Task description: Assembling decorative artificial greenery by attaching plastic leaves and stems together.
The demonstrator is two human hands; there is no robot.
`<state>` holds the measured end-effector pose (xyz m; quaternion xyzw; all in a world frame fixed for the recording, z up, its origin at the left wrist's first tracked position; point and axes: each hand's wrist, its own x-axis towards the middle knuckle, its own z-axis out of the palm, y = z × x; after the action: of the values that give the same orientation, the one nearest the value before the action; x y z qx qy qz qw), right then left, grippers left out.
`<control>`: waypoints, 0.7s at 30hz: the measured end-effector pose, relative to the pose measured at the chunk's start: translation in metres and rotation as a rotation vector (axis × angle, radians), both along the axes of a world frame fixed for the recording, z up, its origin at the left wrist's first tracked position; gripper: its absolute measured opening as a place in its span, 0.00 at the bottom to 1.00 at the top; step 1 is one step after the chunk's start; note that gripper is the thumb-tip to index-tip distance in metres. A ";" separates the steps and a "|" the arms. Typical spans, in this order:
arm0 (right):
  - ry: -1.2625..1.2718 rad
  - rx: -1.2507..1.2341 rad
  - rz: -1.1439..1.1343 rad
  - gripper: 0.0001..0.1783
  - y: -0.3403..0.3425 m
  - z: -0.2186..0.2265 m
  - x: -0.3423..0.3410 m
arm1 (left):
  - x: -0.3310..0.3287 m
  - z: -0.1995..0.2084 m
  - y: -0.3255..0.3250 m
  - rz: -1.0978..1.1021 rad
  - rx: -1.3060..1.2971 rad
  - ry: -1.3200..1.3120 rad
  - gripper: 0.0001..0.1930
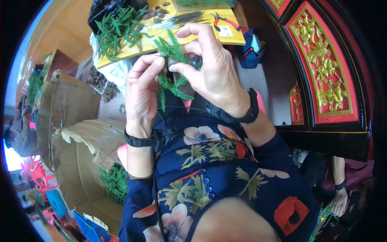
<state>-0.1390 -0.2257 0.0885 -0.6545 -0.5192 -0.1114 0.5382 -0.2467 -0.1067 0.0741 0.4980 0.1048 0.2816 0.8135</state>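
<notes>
A green artificial pine sprig [171,48], with needled branches spreading up and down, is held in front of my chest. My left hand [142,90] pinches its middle between thumb and fingers. On the other side, my right hand [219,74] has its thumb and bent fingers closed about the same sprig; my hand partly hides its fingertips. Just beyond both hands is the edge of a yellow table [147,47]. Loose green sprigs [121,30], brown pine cones [155,15], thin dark wire stems [185,18] and red-handled pliers [221,22] lie on it.
A torn cardboard box [76,157] with green sprigs [115,183] inside stands at my left. On the right are a red and gold carved panel [322,64] and a dark blue bag [250,50]. Another person's hand [340,201] shows at lower right.
</notes>
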 end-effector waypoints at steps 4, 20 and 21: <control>0.034 0.017 -0.020 0.31 0.002 -0.003 -0.002 | 0.004 0.001 -0.008 0.138 0.120 0.018 0.05; 0.349 -0.033 0.146 0.32 0.001 -0.001 -0.006 | 0.009 -0.006 -0.022 0.557 0.623 -0.022 0.07; 0.370 -0.035 0.212 0.31 0.001 -0.003 -0.001 | 0.007 -0.006 -0.022 0.560 0.645 -0.022 0.06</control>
<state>-0.1399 -0.2246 0.0860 -0.6149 -0.4791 0.0769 0.6216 -0.2393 -0.1284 0.0685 0.6761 0.1341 0.5152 0.5093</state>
